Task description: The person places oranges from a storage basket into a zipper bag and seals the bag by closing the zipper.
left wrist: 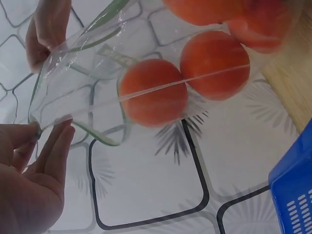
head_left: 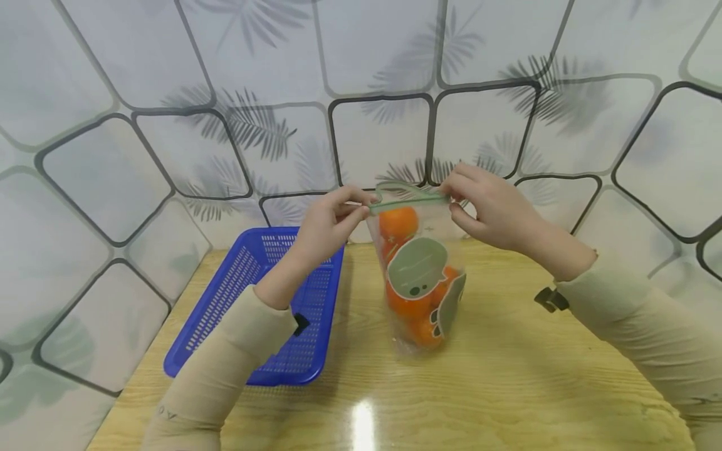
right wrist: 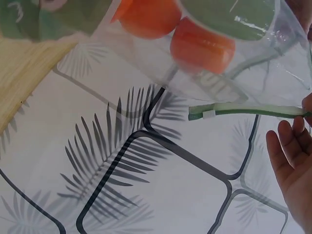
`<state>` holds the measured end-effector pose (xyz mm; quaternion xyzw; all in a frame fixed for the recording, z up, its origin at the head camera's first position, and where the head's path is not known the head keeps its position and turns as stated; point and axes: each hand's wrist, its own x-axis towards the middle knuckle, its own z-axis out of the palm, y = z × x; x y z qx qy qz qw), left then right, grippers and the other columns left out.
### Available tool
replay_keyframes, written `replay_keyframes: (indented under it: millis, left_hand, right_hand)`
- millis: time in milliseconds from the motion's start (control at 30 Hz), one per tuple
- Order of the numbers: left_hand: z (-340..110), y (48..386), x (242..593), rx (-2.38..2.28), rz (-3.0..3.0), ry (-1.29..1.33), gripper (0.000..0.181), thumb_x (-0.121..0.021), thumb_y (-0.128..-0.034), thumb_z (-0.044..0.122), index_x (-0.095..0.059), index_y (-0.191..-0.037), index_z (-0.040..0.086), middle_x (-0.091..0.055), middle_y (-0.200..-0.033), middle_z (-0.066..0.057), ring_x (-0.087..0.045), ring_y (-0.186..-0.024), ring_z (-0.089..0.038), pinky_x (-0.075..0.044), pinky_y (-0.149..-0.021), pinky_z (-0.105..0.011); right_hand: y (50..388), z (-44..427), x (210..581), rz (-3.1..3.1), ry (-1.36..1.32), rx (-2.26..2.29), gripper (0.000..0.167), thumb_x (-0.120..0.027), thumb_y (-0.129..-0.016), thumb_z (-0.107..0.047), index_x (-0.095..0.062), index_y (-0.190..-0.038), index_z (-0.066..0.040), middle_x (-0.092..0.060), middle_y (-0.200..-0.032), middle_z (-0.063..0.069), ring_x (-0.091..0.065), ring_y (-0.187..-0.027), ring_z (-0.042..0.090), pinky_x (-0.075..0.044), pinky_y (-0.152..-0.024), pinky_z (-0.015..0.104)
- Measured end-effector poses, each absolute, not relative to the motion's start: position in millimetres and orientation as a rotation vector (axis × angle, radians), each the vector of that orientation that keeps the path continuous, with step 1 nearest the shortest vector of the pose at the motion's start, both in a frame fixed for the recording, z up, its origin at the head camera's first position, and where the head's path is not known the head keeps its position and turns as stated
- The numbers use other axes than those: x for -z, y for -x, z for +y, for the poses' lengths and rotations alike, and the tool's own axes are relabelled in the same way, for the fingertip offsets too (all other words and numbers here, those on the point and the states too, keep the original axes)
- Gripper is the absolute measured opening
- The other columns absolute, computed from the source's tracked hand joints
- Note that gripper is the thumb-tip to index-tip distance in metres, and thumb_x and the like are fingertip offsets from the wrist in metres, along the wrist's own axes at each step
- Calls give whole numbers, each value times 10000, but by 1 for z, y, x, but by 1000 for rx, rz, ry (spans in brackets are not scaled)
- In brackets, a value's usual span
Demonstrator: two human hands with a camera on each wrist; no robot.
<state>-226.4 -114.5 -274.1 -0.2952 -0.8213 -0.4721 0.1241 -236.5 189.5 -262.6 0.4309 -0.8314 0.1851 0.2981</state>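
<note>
A clear zip bag (head_left: 418,269) with green cartoon prints hangs upright between both hands, several round orange fruits (head_left: 399,222) inside. Its green zip strip (head_left: 408,202) runs along the top edge. My left hand (head_left: 329,222) pinches the strip's left end between thumb and fingers. At the right end, my right hand (head_left: 493,203) pinches the same edge. A small white slider (right wrist: 209,114) shows near the strip's free end in the right wrist view. Through the plastic, the left wrist view shows fruits (left wrist: 153,92) close together. Whether the bag's bottom touches the table I cannot tell.
A blue plastic basket (head_left: 326,326) with slotted walls stands left of the bag, partly behind my left forearm. The wooden table (head_left: 496,376) meets a pale cloth backdrop (head_left: 383,138) printed with leaves and dark outlines.
</note>
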Motion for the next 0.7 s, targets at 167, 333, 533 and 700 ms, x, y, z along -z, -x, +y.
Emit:
replay_keyframes:
  millis: [167, 333, 533, 700]
  left_hand:
    - [-118, 227, 265, 1540, -2377, 919, 98, -609, -1052, 3, -675, -1112, -38, -723, -1112, -221, -777, -1035, -274, -624, -916, -327]
    - [-123, 228, 259, 1654, -2394, 1004, 114, -579, -1067, 4, -654, -1132, -52, -702, -1065, -142, -722, -940, -60, -614, -960, -335]
    - [-129, 229, 256, 1742, -2378, 1153, 100, -528, -1080, -17, -614, -1126, -40, -690, -1078, 3, -704, -995, -49, -590, -1039, -360]
    - [-136, 228, 255, 1808, -2345, 1232, 106, -504, -1078, -43, -603, -1114, -31, -663, -1109, 38, -702, -1022, -75, -596, -1034, -373]
  right_hand:
    - [238, 193, 266, -2185, -1165, -547, 212, -606, -843, 63, -673, -1031, -8, -636, -1116, 158, -581, -1052, 335, -476, -912, 487]
    - [242, 196, 270, -2252, -1182, -558, 305, -592, -807, 101, -661, -1089, 7, -691, -1213, 180, -615, -1174, 378, -485, -997, 540]
    - [247, 198, 274, -2369, -1153, -518, 327, -651, -863, 76, -671, -1185, 24, -721, -1162, 200, -652, -1154, 416, -504, -1020, 593]
    - [255, 203, 282, -2406, -1120, -502, 236, -708, -877, 63, -681, -1103, 2, -710, -1075, 183, -646, -1075, 401, -517, -960, 581]
